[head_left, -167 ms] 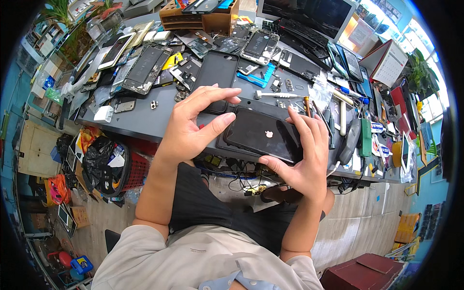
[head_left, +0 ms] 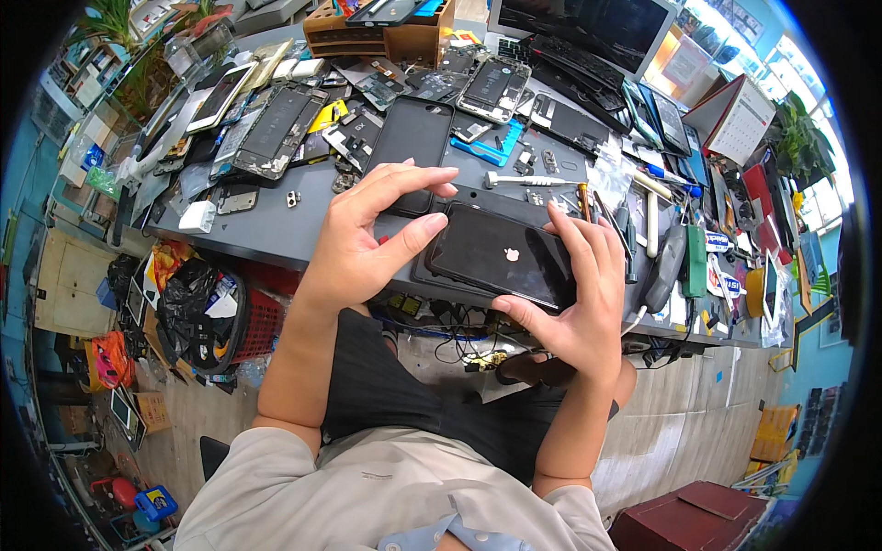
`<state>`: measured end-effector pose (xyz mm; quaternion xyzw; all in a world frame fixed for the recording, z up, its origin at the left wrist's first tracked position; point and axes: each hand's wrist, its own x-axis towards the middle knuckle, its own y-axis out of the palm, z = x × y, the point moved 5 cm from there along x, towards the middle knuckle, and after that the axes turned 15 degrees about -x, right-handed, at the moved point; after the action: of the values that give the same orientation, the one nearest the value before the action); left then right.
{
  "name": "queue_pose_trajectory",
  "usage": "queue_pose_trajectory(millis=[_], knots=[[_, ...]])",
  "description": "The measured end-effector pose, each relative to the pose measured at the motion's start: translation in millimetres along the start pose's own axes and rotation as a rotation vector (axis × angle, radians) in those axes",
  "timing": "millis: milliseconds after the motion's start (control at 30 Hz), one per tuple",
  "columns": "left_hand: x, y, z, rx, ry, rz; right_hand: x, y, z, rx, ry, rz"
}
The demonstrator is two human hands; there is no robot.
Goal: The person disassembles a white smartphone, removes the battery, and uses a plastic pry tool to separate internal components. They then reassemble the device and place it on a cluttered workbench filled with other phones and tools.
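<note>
A black smartphone [head_left: 487,253] with a small pale logo lit on its dark screen is at the front edge of the desk. A dark flat piece shows beneath and behind it. My right hand [head_left: 583,285] grips the right end of the phone, fingers along the far edge and thumb at the near edge. At the left end is my left hand [head_left: 377,230], thumb and fingers apart with a gap between them. Its thumb tip is by the phone's upper left corner; whether it touches I cannot tell. Behind that hand lies a black phone case [head_left: 411,138].
Opened phones [head_left: 276,133] and loose parts crowd the desk's left and back. A screwdriver [head_left: 528,181] and a blue plastic piece [head_left: 496,145] lie beyond the phone. More tools and a green box [head_left: 694,262] are at right. A red basket [head_left: 257,321] stands below left.
</note>
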<state>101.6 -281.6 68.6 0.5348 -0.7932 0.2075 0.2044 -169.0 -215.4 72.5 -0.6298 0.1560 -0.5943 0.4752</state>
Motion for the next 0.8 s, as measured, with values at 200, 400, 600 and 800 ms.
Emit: queue_pose_trajectory(millis=[200, 400, 600, 800], knots=[[3.8, -2.4, 2.4, 0.009, 0.016, -0.006, 3.5, 2.4, -1.4, -0.009, -0.006, -0.009], [3.8, -2.2, 2.8, 0.007, 0.016, -0.005, 3.4, 2.4, -1.3, -0.009, -0.007, -0.013], [4.0, -2.6, 3.1, 0.005, 0.016, -0.003, 3.9, 2.2, -1.2, -0.012, -0.012, -0.015], [3.7, -2.7, 3.9, 0.011, 0.014, -0.005, 3.6, 1.9, -0.8, -0.006, -0.002, -0.016]])
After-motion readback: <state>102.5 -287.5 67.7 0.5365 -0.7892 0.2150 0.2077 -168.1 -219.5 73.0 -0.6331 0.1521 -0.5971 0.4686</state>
